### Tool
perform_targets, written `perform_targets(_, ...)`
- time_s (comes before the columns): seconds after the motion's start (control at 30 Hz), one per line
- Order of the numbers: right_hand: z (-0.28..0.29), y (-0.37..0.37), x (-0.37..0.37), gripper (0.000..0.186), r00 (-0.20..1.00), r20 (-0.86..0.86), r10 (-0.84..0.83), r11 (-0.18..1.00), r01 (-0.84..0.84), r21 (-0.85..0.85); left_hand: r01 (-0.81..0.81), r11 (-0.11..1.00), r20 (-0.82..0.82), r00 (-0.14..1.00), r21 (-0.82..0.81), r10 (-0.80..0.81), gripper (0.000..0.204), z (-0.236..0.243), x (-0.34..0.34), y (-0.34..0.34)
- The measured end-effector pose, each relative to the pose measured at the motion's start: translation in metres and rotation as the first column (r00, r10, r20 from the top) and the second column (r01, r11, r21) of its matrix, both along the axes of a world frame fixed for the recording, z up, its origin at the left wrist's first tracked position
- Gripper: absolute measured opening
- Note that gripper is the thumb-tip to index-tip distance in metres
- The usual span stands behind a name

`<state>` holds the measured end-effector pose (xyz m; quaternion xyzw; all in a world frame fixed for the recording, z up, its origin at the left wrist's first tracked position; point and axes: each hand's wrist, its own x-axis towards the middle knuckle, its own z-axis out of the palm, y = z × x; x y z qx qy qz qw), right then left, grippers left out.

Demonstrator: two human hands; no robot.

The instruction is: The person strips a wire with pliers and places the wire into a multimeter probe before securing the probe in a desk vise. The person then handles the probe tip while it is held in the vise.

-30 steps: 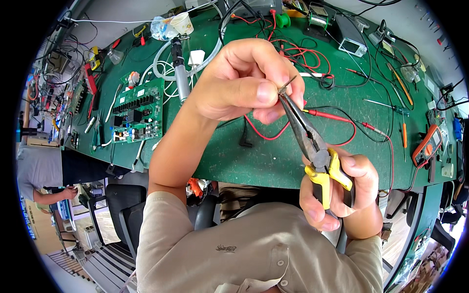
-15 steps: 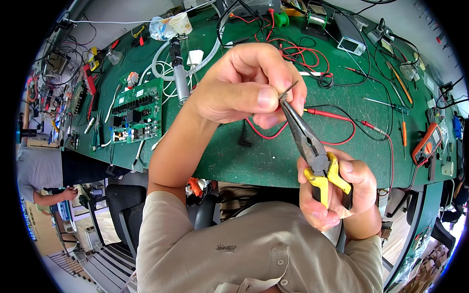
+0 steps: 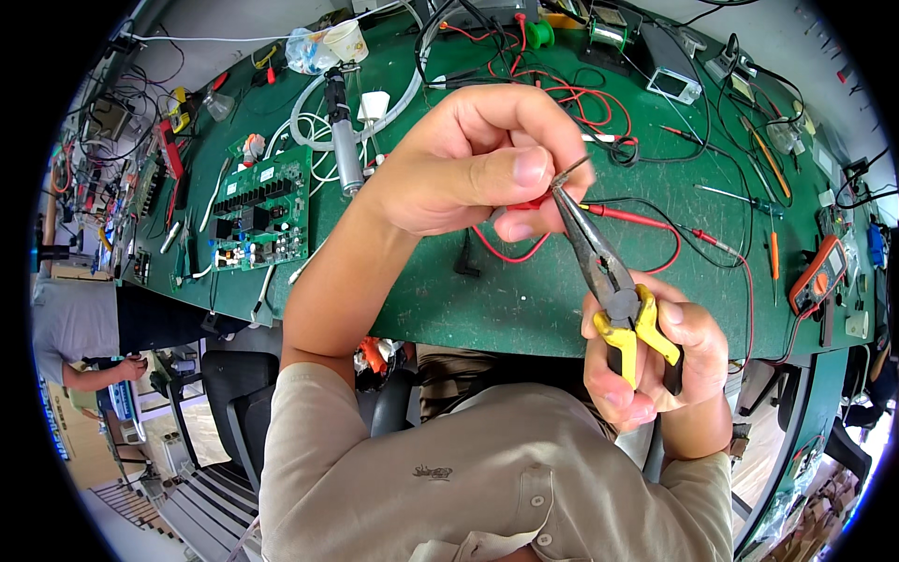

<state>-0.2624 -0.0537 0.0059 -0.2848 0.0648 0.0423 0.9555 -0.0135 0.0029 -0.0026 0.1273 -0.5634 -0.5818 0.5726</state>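
My right hand (image 3: 693,351) grips needle-nose pliers (image 3: 604,260) with yellow and black handles, jaws pointing up and left. At the jaw tips is a thin dark metal piece (image 3: 572,170), like a pin or wire end, slanting up to the right. My left hand (image 3: 478,164) is held just beside the tips, thumb and fingers curled together in a pinch around something mostly hidden. A bit of red shows under the thumb; whether it belongs to the held thing I cannot tell. Both hands are above the green bench (image 3: 468,314).
A green circuit board (image 3: 262,214) lies left, near a grey cylindrical tool (image 3: 346,155) with a hose. Red test probes (image 3: 637,217), a screwdriver (image 3: 740,199) and an orange multimeter (image 3: 820,273) lie right. Farther back are tangled cables and solder spools (image 3: 539,36). Another person (image 3: 80,328) stands far left.
The pliers and my right hand have shifted slightly right. My left thumb and fingers have moved a little right too, and red now shows beneath the thumb.
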Motion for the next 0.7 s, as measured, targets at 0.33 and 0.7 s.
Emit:
perform_targets(0.33,-0.0005,0.0006,-0.0017,0.046,1.0,-0.007,-0.022,1.0,0.022,0.014,-0.071,0.996,0.027,0.997,-0.049,0.072,0.017,-0.0011,-0.0034,-0.0019)
perform_targets(0.7,0.0023,0.004,0.0022,0.053,0.99,-0.015,-0.143,0.989,0.143,-0.027,-0.246,0.961,0.033,0.967,-0.125,0.252,0.017,-0.0053,-0.0098,-0.004)
